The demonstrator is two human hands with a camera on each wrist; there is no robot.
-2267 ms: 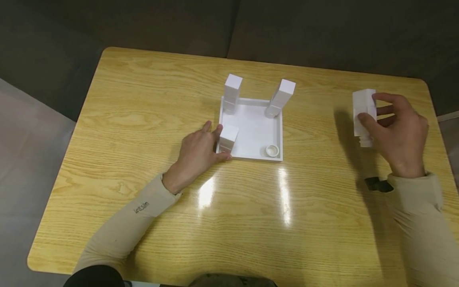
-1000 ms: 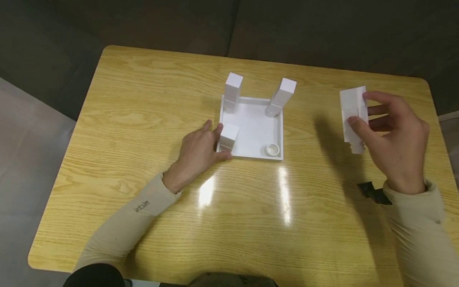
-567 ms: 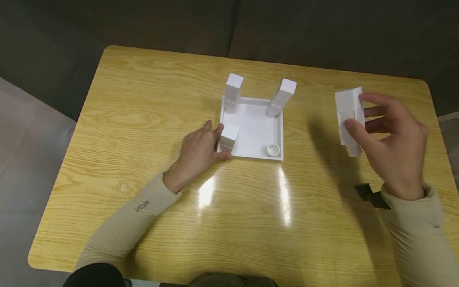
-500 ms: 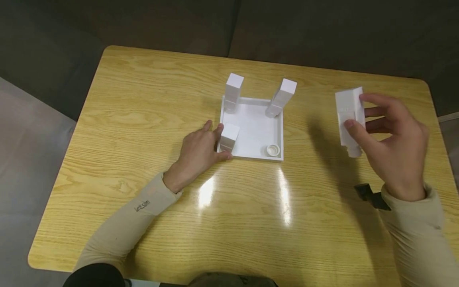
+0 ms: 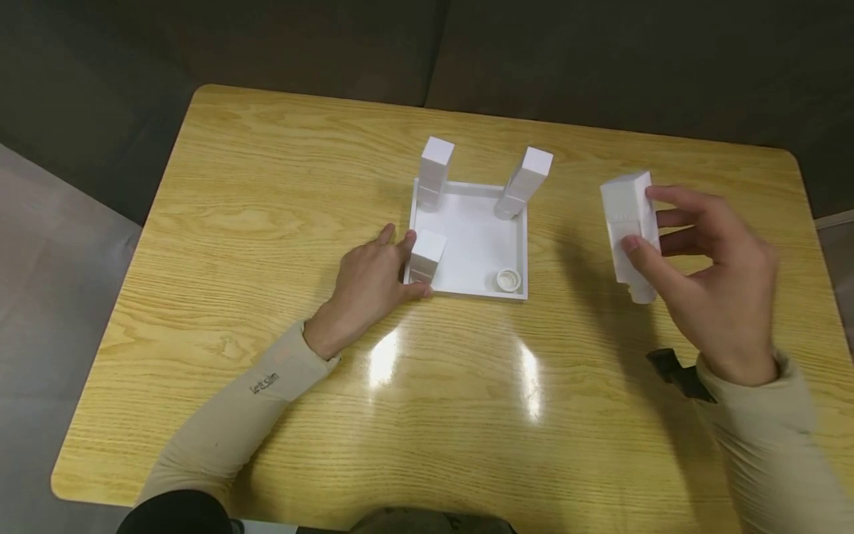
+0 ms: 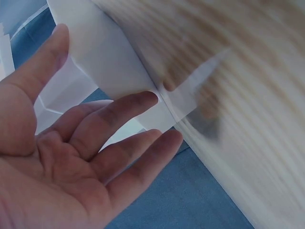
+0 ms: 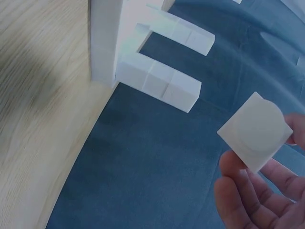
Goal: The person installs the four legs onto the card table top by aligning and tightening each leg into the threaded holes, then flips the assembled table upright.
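Observation:
A white square toy tabletop (image 5: pixel 472 241) with a raised rim lies mid-table. White square legs stand in its far left (image 5: pixel 437 167), far right (image 5: pixel 530 170) and near left corners. Its near right corner has a round threaded socket (image 5: pixel 508 280). At the near left corner leg (image 5: pixel 428 254), my left hand (image 5: pixel 368 280) rests against the rim, thumb and index finger on either side, other fingers loose. My right hand (image 5: pixel 723 289) pinches another white table leg (image 5: pixel 626 211) above the table, right of the tabletop. Its threaded end points down; the right wrist view shows that round end (image 7: pixel 259 125).
The wooden table (image 5: pixel 267 178) has rounded corners and stands against a dark cloth backdrop (image 5: pixel 600 59). A black strap piece (image 5: pixel 677 374) sticks out from the right cuff.
My right hand has carried the table leg leftward and slightly nearer to me, toward the tabletop. The left hand and the tabletop have stayed in place.

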